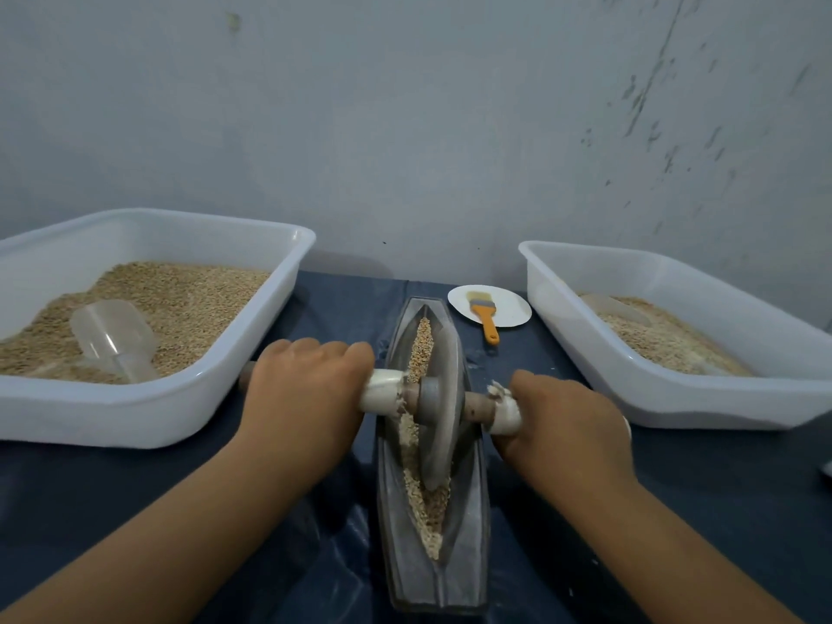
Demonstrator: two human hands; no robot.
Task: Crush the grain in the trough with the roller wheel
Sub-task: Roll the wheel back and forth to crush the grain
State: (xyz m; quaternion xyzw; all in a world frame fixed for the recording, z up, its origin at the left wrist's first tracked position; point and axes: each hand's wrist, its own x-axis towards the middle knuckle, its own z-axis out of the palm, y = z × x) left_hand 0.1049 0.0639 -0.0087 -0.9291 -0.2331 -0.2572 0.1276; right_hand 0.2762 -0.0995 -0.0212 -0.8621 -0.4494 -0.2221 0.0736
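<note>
- The boat-shaped trough point(432, 574) lies lengthwise on the dark-covered tabletop point(698, 511), between two white tubs. We judge it heavy and rigid, likely metal, so it should stay put under pressure with no hand steadying it.
- The roller wheel point(443, 398) stands on edge in the trough's groove, about midway along. It looks a dense, stiff disc; we expect its own weight to do much of the crushing, though the thin rim could tip sideways.
- The axle handle point(477, 405) runs through the wheel's hub, wrapped pale on both sides. That is where we take hold, evenly on either side, to keep the disc upright.
- Our left hand point(306, 389) is wrapped round the left wrap; our right hand point(567, 425) grips the right one.
- The grain point(423, 344) fills the groove, whole-looking at the far end, paler and broken nearer us. It is loose, light, and apt to spill over the rim.
</note>
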